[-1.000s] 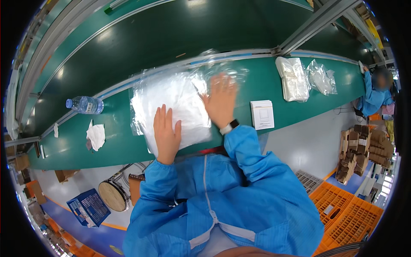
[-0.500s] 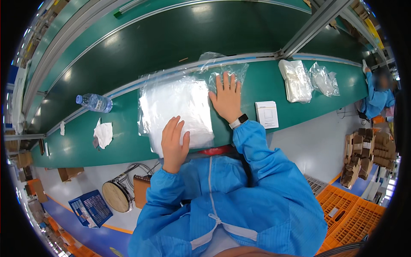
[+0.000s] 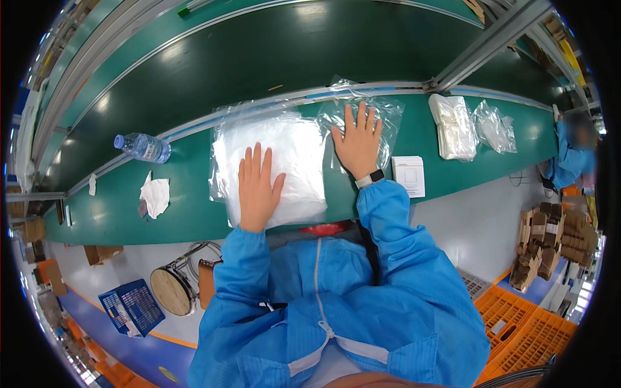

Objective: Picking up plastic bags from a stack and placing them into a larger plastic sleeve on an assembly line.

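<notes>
Green tabletop (image 3: 187,216): left hand (image 3: 257,194) flat on the plastic pile (image 3: 301,161), right hand (image 3: 358,150) spread over the clear bag (image 3: 391,121) at its right, grip released on both.

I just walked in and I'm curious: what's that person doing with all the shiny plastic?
A person in a blue jacket is at a green bench. Their left hand lies open on a pile of clear plastic. Their right hand is spread over a loose clear piece beside it. Some white cards lie near the right wrist, and a bottle is off to the left.
</notes>
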The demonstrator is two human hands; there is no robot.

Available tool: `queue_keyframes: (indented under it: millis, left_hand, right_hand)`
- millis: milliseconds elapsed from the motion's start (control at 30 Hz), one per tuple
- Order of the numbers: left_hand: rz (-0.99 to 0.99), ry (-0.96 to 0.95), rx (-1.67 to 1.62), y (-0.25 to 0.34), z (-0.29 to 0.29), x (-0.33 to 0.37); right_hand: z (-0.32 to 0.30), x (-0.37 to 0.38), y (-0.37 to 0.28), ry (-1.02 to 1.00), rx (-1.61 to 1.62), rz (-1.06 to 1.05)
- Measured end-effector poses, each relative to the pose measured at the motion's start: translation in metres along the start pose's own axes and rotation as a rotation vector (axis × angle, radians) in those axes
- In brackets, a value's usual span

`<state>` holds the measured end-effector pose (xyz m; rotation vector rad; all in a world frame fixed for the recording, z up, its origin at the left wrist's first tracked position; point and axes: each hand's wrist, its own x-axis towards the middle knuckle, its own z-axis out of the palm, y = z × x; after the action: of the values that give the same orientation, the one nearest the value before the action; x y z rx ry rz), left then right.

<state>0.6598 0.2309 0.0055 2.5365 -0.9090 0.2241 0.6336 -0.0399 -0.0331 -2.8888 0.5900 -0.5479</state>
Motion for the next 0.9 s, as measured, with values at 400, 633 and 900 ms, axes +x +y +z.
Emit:
queue_keyframes:
  millis: [400,633,900]
  left_hand:
    - [0.029,-0.174,-0.137,0.107,0.073,0.023]
    - [-0.065,-0.076,0.010,0.020,0.036,0.006]
    - [-0.092,-0.048,0.129,-0.038,0.008,-0.017]
  right_hand:
    - [-0.006,-0.013,0.027,-0.011,-0.093,0.009]
    - [-0.009,-0.013,0.028,0.014,-0.047,0.008]
    - [-0.010,-0.015,0.030,-0.004,-0.024,-0.046]
